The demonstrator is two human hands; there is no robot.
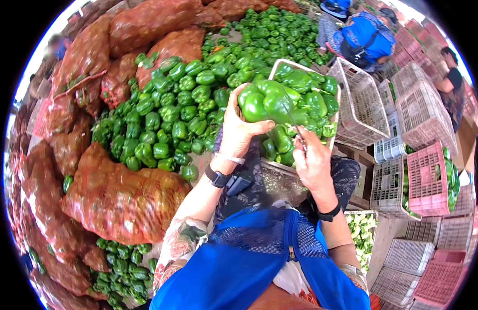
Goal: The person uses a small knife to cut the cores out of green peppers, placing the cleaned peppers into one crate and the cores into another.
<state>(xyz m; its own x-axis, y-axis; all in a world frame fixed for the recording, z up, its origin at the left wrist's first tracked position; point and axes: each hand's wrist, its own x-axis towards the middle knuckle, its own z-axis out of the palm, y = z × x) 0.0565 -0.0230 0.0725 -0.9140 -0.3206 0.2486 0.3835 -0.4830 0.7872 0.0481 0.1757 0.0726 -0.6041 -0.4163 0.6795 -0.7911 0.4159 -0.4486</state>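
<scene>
A large green bell pepper (266, 101) is gripped in my left hand (239, 124), fingers behind it and thumb along its lower side. My right hand (312, 159) is closed around a thin metal tool (297, 130), probably a small knife, whose tip touches or overlaps the pepper's right side. Just beyond both hands stands a white plastic crate (279, 64) filled with green bell peppers (315, 104). A big heap of loose green peppers (177, 112) spreads over the floor to the left of the crate.
Red mesh sacks (126, 193) of produce surround the heap on the left. Empty-looking and filled crates (363, 100) stand at the right, with a pink crate (426, 178) of peppers. A co-worker in blue (366, 38) sits at the top right. A tray of pale green pieces (361, 232) lies by my right forearm.
</scene>
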